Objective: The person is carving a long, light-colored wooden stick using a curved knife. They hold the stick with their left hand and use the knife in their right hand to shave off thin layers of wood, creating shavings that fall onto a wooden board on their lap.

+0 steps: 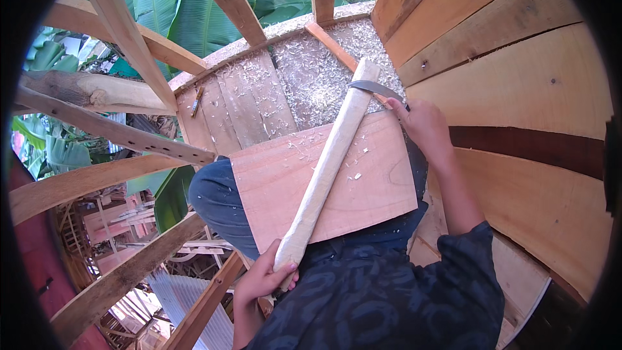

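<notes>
A long, pale, roughly carved piece of wood [330, 162] slants from my waist up toward the far right. Its near end is gripped by my left hand [272, 273], fingers wrapped round it. My right hand [424, 126] is closed on the handle of a knife, and the curved grey blade [378, 89] lies across the wood close to its far end. Most of the knife handle is hidden in the fist. Under the carved wood, a flat reddish board [372, 185] rests across my lap, with a few chips scattered on it.
Shavings [324, 94] cover much of the plank floor [240, 104] ahead. A thin orange-brown stick [334, 45] lies among them, and a small yellowish-brown object [197, 102] sits at the left. Slatted beams [123, 149] border the left, a plank wall [512, 78] the right.
</notes>
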Available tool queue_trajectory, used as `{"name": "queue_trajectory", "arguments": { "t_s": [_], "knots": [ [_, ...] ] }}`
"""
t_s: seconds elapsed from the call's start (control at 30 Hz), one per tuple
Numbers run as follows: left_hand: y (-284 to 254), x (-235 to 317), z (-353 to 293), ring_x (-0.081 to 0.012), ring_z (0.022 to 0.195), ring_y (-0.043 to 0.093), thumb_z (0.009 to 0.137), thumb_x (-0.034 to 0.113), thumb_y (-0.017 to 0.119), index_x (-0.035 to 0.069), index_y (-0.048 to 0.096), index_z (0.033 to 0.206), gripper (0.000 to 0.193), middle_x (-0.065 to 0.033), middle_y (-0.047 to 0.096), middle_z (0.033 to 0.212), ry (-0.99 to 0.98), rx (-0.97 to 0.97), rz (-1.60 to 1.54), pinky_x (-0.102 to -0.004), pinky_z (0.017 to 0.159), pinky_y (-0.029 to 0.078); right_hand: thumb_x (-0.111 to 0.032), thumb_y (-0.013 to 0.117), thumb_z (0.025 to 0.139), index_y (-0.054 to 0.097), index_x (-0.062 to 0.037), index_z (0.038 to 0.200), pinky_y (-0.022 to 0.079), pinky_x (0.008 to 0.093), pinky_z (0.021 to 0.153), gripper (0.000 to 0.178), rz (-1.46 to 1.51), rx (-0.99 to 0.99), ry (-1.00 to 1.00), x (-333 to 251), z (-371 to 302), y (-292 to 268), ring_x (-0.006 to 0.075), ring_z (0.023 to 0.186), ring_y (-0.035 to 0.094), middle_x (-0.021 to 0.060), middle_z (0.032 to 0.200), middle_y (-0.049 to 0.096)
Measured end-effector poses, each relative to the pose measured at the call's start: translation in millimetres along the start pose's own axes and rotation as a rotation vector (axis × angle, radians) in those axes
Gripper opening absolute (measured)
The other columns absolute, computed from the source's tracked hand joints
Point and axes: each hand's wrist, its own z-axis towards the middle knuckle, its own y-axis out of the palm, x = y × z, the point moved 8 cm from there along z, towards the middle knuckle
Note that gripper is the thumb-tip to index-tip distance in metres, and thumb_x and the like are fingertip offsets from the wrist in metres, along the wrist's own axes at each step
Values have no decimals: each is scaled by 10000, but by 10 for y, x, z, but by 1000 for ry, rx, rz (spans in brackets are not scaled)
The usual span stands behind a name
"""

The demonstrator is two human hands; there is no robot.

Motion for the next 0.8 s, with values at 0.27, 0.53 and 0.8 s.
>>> {"name": "queue_trajectory", "arguments": {
  "t_s": [0.27, 0.53, 0.8],
  "knots": [
    [-148, 140, -151, -130, 666, 617, 934, 146, 594, 20, 462, 1218, 338, -71, 609, 763, 20, 251, 420, -281, 591, 497, -576, 520, 915, 700, -1, 780, 520, 465, 654, 617, 124, -171, -108, -436, -541, 78, 391, 688, 654, 230, 698, 645],
    [-64, 678, -177, -464, 785, 609, 894, 115, 583, 36, 518, 1122, 250, -257, 622, 819, 203, 508, 842, -486, 686, 462, -610, 514, 898, 693, -17, 745, 522, 454, 605, 638, 209, -235, -262, -784, -1063, 347, 365, 633, 652, 198, 645, 636],
    [22, 704, -183, -484, 821, 596, 910, 105, 546, 33, 502, 1102, 210, -273, 612, 827, 211, 540, 894, -517, 697, 452, -660, 503, 873, 705, -53, 733, 530, 419, 582, 655, 44, -70, -320, -789, -875, 210, 329, 620, 664, 162, 637, 645]
  ]
}}
